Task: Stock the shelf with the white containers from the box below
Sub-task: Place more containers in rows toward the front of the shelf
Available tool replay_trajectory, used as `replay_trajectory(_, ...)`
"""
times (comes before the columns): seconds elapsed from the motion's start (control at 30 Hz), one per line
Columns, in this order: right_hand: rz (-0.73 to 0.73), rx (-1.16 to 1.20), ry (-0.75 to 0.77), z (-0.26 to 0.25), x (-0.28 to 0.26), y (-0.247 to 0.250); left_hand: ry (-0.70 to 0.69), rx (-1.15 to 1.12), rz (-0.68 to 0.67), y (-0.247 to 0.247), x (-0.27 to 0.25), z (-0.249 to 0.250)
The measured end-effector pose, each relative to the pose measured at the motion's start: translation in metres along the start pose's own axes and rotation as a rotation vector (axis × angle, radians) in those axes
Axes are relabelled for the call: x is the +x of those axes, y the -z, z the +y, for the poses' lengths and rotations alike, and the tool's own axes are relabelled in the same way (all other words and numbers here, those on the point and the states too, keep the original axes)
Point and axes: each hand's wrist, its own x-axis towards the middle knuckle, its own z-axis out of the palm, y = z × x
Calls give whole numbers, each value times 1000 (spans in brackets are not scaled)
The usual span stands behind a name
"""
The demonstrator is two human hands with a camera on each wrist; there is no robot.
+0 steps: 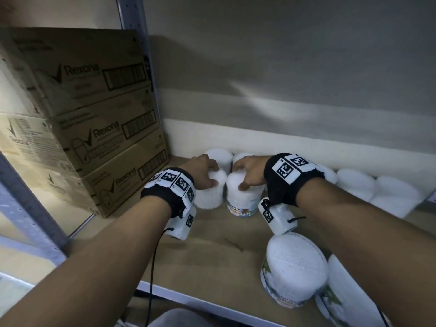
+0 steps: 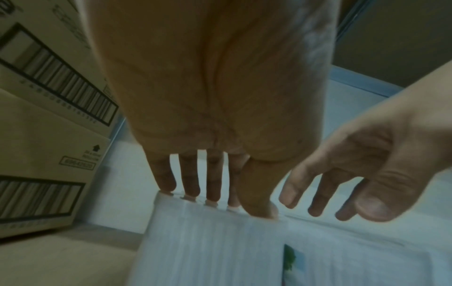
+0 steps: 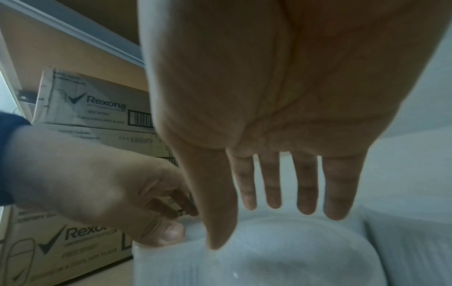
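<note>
Both tubs stand upright on the shelf, side by side, directly under the fingers. Left hand fingers curl over the top of the left container; right hand likewise grips the right container. Each hand is nearest its own tub.

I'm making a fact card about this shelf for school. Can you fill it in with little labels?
place: wooden shelf
left hand: fingers over the top of a white container
right hand: fingers over the top of a Cotton Buds container
back row: more white containers along the wall
front right: container tipped over
left side: stacked Rexona boxes
</note>
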Motion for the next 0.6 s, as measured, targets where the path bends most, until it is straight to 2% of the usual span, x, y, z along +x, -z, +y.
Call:
replay_trajectory(0.17,40,-65,-70,2,3,-8,0,-3,-7,0,-1,1)
replay_trajectory(0.27,66,-80,-56,1,5,-10,-1,-2,-13,0,0,0)
replay_trajectory(0.6,22,-156,-10,6,8,-10,-9,4,-13,-2,2,-1)
